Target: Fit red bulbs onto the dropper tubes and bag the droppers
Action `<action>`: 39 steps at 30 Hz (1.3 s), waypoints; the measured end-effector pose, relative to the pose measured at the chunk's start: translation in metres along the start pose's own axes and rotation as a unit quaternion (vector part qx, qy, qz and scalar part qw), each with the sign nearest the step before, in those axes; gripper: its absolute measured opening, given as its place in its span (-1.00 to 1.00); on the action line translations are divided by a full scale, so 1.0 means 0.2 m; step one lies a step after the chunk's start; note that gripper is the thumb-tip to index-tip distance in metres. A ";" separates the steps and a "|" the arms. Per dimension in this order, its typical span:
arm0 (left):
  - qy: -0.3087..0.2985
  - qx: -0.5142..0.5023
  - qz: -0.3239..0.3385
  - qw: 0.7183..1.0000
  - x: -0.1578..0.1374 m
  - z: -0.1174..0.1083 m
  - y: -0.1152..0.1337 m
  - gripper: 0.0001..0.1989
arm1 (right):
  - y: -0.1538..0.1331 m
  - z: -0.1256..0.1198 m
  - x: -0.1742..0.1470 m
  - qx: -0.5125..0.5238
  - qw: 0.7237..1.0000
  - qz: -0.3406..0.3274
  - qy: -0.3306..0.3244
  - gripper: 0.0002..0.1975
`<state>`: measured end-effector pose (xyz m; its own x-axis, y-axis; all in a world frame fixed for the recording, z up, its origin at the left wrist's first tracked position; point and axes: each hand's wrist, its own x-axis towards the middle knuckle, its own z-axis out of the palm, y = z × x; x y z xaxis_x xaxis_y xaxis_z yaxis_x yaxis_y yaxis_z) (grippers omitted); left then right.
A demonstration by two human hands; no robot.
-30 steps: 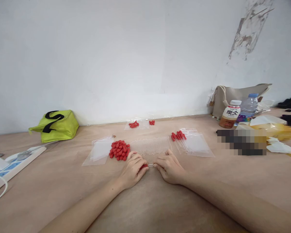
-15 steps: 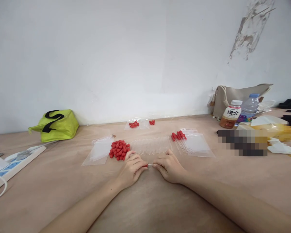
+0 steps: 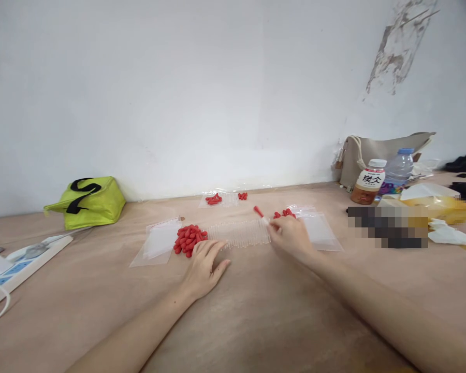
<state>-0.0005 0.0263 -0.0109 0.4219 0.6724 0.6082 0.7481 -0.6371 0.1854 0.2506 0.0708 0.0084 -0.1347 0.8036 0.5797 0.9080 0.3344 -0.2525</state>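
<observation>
Pinched between my right hand's (image 3: 292,238) thumb and fingers is a dropper (image 3: 258,211), a thin clear tube with a red rubber bulb pointing up and left. That hand hovers in front of several other bulb-tipped droppers (image 3: 283,213), covering most of their tubes. My left hand (image 3: 204,269) rests with thumb and fingers apart, holding nothing, at the near edge of a heap of red rubber bulbs (image 3: 187,239). Between the hands a row of clear thin tubes (image 3: 238,234) lies side by side on the table.
Clear plastic bags lie at left (image 3: 155,246) and right (image 3: 323,233); a small bag (image 3: 226,199) with red bulbs sits near the wall. Farther out are a lime-green pouch (image 3: 97,202), a power strip (image 3: 27,269), a brown-labelled bottle (image 3: 368,184) and a beige bag (image 3: 353,160).
My right hand has moved up and right with the dropper, towards the other bulb-tipped ones. My left hand has let go of the red bulb, spread its fingers and shifted slightly left.
</observation>
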 end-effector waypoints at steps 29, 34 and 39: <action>-0.075 -0.020 0.017 0.997 0.02 -0.01 0.01 -0.89 | 0.13 0.08 0.09 -0.089 0.987 0.099 -0.093 -0.71; -0.068 -0.008 0.014 0.998 0.02 0.00 0.01 -0.84 | 0.07 0.12 0.19 -0.135 0.967 0.136 -0.170 -0.79; -0.060 0.006 0.003 0.998 0.01 0.00 0.03 -0.80 | 0.05 0.16 0.25 -0.138 0.953 0.168 -0.211 -0.81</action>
<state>0.0047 0.0243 -0.0095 0.4839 0.7097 0.5120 0.7515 -0.6368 0.1725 0.2399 0.1306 0.0101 0.0869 0.9885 0.1236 0.9901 -0.0719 -0.1210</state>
